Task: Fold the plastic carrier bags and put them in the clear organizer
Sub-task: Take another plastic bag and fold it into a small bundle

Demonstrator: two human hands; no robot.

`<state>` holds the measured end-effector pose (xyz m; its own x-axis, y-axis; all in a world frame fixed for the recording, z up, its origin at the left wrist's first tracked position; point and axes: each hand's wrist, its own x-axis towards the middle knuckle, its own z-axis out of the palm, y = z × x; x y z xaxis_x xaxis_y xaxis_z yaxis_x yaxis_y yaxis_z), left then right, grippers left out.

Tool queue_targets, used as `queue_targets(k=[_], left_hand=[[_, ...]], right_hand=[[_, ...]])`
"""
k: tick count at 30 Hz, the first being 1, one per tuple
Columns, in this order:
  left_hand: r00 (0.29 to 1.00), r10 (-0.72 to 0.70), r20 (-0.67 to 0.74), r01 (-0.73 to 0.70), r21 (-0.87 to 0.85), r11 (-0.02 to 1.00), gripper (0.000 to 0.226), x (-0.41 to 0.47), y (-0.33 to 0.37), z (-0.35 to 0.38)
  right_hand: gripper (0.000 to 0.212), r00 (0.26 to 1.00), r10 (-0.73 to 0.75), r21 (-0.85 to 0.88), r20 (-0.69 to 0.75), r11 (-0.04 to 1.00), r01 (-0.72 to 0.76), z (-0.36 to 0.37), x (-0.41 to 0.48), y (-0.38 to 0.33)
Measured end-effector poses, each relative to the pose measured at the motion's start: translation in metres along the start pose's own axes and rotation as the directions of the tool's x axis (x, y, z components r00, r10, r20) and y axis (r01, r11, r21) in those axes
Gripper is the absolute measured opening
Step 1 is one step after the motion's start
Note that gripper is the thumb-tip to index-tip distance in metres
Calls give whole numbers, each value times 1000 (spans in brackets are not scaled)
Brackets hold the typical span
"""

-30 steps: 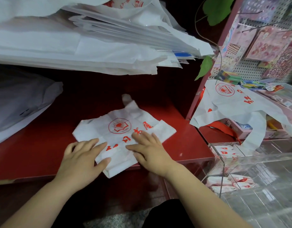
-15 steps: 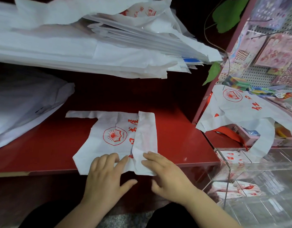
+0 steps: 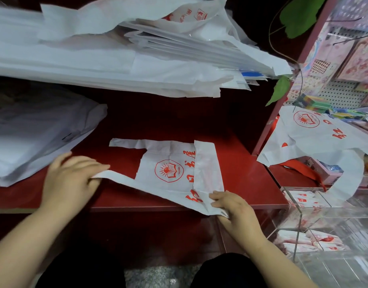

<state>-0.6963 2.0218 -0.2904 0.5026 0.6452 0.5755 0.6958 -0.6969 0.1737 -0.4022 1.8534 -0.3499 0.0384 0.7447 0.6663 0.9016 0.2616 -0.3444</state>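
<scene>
1. On the red shelf (image 3: 237, 163) in front of us lies a white carrier bag (image 3: 168, 169) printed with a red round emblem and red characters; its right edge is folded over to the left as a narrow flap.
2. Our left hand (image 3: 69, 181) is at the bag's near-left handle strip, fingers closed on the strip's tip, which is lifted off the shelf and drawn out to the left.
3. Our right hand (image 3: 233, 206) is at the bag's near-right corner, at the shelf's front edge, thumb and fingers clamped on the bottom of the folded flap.
4. The bag's far handle strip lies flat on the shelf, pointing left.
5. At the near right stands the clear organizer (image 3: 299, 231), its compartments holding small folded bags (image 3: 303, 244) with red print; more folded ones sit in a farther compartment.
6. Above the organizer, on the right, another unfolded bag (image 3: 311, 138) with the same emblem drapes over boxed goods.
7. Across the far side of the shelf a thick stack of flat white bags (image 3: 116, 65) overhangs, and a second white pile (image 3: 33, 132) lies at the left, just beside our left hand.
8. Green leaves (image 3: 280, 90) hang at the far right, next to a pegboard display (image 3: 345, 59) of pink packets.
</scene>
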Motion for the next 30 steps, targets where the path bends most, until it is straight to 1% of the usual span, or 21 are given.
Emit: queue_targets(k=[2,3,4,5,6,8,10,13,14,15,16,17,19,20,23,24,25,26,28,29,30], left_hand=[[990,-130,56,136,-113,984,19,2,-12,-7],[973,-201,110,219,-185,958,17,2,-16,-8],[953,-245,176,282,-229,932,24,1,-19,-9],[940,-255,226,303,-213,929,30,-1,-19,-9],[939,-238,250,284,-166,944,38,-5,-20,-7],[950,-140,280,174,-102,979,56,-11,-14,-3],[953,72,293,-48,-87,995,64,-12,1,0],[891,286,354,-276,-79,958,74,-10,34,10],[864,329,381,-330,-64,942,77,-10,46,17],[845,364,392,-372,-58,926,80,-8,57,23],[831,377,409,-389,-56,919,83,-8,65,30],[815,371,446,-390,-52,919,86,-6,70,37],[804,341,487,-357,-62,932,87,-4,74,47],[820,338,463,-344,-74,936,83,-3,74,51],[863,275,424,-208,-199,958,65,2,77,47],[857,268,441,-168,-251,953,57,3,72,48],[833,243,497,-104,-291,951,49,4,68,46],[814,221,536,-14,-364,931,38,7,66,41],[826,123,551,223,-519,826,13,13,59,31],[830,58,555,315,-552,772,7,18,53,30],[835,-4,551,373,-561,739,17,22,48,29]], right_hand=[[19,999,17,0,33,1000,-17,-2,3,-1],[20,999,25,-20,48,1000,-24,-3,4,-1],[19,997,36,-48,62,998,-33,-4,5,-1],[20,996,49,-77,76,996,-43,-5,6,0],[22,993,59,-97,97,994,-50,-5,5,0],[26,983,81,-94,166,993,-66,-6,5,0],[31,966,112,-77,232,992,-97,-7,6,0],[51,973,78,-71,218,995,-64,-6,6,4],[50,972,95,-28,214,995,-91,-6,6,4],[43,971,118,27,207,992,-126,-7,6,3],[36,969,142,74,202,984,-159,-8,5,2],[35,968,159,108,197,977,-183,-8,4,2],[41,959,210,159,191,958,-241,-10,1,4],[40,949,253,192,190,938,-289,-11,1,4],[25,927,338,244,162,897,-369,-18,2,2],[24,923,356,251,147,889,-383,-20,4,1],[23,920,367,255,136,884,-391,-22,5,-1],[20,915,381,254,132,879,-403,-23,8,-3],[13,888,440,253,133,851,-459,-24,14,-7],[14,867,482,251,128,830,-498,-24,17,-8],[15,840,527,244,125,805,-541,-23,21,-8]])
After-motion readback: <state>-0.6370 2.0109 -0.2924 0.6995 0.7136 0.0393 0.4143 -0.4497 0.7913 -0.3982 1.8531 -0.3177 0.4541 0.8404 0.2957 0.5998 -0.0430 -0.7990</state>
